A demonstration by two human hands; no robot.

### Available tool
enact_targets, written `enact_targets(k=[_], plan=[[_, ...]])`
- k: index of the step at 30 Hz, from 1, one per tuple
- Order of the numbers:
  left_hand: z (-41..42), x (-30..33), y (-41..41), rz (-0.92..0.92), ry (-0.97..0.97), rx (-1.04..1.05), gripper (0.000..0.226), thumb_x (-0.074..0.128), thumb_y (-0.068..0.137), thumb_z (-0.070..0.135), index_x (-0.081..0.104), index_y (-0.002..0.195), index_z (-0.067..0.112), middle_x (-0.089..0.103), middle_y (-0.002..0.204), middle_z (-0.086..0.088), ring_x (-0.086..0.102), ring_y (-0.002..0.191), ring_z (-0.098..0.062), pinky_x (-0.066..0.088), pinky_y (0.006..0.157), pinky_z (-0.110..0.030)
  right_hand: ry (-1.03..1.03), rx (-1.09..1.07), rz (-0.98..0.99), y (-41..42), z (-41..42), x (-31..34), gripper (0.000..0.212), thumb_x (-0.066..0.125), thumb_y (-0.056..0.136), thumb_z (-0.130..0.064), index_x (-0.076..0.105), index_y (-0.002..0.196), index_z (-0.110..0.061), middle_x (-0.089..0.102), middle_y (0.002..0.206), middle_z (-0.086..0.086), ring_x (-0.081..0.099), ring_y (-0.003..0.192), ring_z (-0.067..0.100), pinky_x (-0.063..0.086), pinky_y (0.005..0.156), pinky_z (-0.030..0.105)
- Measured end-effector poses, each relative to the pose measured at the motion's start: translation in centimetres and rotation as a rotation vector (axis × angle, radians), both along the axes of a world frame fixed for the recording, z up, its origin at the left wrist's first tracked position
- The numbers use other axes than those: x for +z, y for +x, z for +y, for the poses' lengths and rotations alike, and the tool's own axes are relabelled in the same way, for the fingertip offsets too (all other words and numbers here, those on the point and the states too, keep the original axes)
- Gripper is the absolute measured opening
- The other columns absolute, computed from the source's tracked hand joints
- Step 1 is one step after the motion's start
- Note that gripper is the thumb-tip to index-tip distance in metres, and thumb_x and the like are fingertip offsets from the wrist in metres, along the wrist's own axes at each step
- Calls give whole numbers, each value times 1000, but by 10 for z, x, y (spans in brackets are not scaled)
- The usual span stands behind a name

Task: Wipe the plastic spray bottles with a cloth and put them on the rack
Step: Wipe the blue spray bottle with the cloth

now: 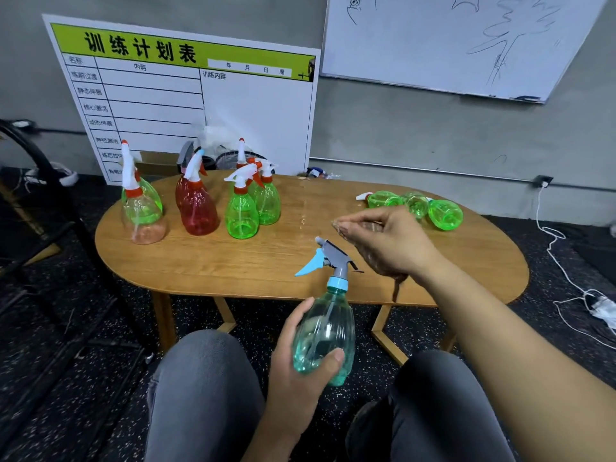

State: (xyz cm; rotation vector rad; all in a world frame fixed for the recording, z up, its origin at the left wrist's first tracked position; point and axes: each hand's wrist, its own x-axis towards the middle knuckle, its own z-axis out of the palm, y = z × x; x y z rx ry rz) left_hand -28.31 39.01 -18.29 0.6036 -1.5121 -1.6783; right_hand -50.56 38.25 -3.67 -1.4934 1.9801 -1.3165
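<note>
My left hand (300, 368) grips the teal spray bottle (325, 331) upright over my lap, at 6 o'clock of the counter (233, 261), so my right hand (383, 245), pinching something unclear, can reach its nozzle.

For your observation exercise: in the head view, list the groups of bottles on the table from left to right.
Clear bottle with a green one behind → red bottles → two upright green bottles → three green bottles lying down.
</note>
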Motion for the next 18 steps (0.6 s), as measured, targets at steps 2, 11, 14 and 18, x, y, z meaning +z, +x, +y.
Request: enact_targets(k=[2, 11, 14, 18], plan=[[1, 0, 0, -33, -41, -11, 81, 83, 75, 32, 51, 150, 35, 71, 132, 7, 71, 121, -19, 61, 93, -29, -72, 10, 220, 9, -8, -8, 14, 80, 91, -36, 83, 103, -30, 78, 90, -16, 72, 83, 1, 59, 78, 30], [-1, -1, 2, -17, -59, 8, 77, 80, 80, 14, 51, 150, 31, 71, 131, 10, 71, 121, -18, 60, 93, -27, -184, -21, 530, 20, -11, -8, 19, 77, 91, -45, 82, 106, -35, 68, 88, -17, 64, 83, 1, 55, 75, 37], [0, 1, 1, 0, -47, 9, 77, 81, 81, 16, 51, 150, 30, 71, 132, 10, 71, 121, -18, 59, 93, -25, -114, -10, 599, 21, -9, -12, 28, 68, 89, -56, 81, 107, -39, 67, 89, -17, 65, 84, 3, 57, 73, 40], [-1, 2, 1, 30, -44, 13, 78, 83, 80, 18, 51, 150, 29, 70, 134, 10, 70, 122, -18, 59, 94, -25, -187, 20, 478, 28, -9, -15, 20, 76, 92, -44, 82, 109, -34, 65, 87, -19, 64, 82, 1, 55, 75, 37]])
